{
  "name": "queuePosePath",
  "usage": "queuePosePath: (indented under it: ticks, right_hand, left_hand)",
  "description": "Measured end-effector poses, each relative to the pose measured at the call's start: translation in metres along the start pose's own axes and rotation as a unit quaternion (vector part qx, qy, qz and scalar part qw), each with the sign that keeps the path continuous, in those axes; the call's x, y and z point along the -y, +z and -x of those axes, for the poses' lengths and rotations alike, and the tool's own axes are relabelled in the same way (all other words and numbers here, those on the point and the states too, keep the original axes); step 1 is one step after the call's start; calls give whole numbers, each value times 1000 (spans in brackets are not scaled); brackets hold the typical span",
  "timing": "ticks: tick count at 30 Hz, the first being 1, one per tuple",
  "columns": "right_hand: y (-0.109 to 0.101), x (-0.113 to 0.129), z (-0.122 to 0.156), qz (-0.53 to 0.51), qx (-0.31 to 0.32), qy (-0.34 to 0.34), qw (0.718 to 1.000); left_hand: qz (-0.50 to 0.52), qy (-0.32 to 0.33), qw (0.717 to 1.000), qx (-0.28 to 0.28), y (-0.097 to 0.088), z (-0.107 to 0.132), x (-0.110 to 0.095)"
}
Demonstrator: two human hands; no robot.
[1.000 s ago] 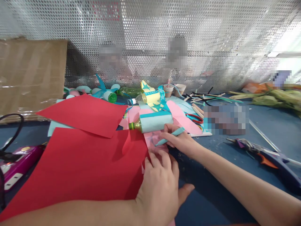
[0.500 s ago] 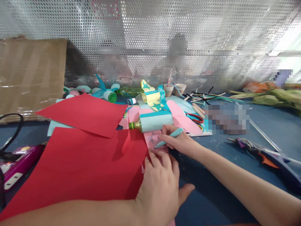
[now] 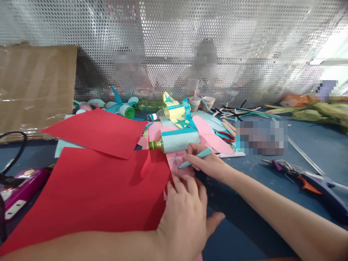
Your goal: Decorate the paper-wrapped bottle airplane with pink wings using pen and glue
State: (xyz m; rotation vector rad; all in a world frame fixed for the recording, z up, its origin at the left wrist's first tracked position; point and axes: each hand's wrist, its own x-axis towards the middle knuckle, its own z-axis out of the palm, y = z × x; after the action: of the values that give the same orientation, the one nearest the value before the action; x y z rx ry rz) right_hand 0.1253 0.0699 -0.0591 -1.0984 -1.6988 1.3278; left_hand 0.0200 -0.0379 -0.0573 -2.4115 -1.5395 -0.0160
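Observation:
My right hand (image 3: 208, 163) grips a light teal pen (image 3: 195, 158), its tip on a pink paper sheet (image 3: 177, 161) with faint star outlines. My left hand (image 3: 185, 214) lies flat on the lower part of that pink sheet, fingers stretched out, holding it down beside a large red paper sheet (image 3: 89, 192). Just beyond the pen lies a green bottle wrapped in light blue paper (image 3: 178, 141).
A second red sheet (image 3: 99, 132) overlaps the first. A purple glue gun (image 3: 19, 188) lies at left, a blue glue gun (image 3: 307, 177) at right. Red scissors (image 3: 227, 136), sticks, paper cups (image 3: 202, 103) and a yellow bottle plane (image 3: 176, 112) sit behind. A perforated metal screen closes the back.
The pen tip has shifted only slightly over the pink sheet. My left hand has stayed where it was.

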Motion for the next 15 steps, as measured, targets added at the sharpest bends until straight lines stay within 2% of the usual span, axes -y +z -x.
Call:
queuePosePath:
  ticks: [15]
  right_hand:
    - [-1, -2, -1, -6, -6, 0, 1000]
  left_hand:
    - [-1, -3, 1000, 3, 0, 0, 1]
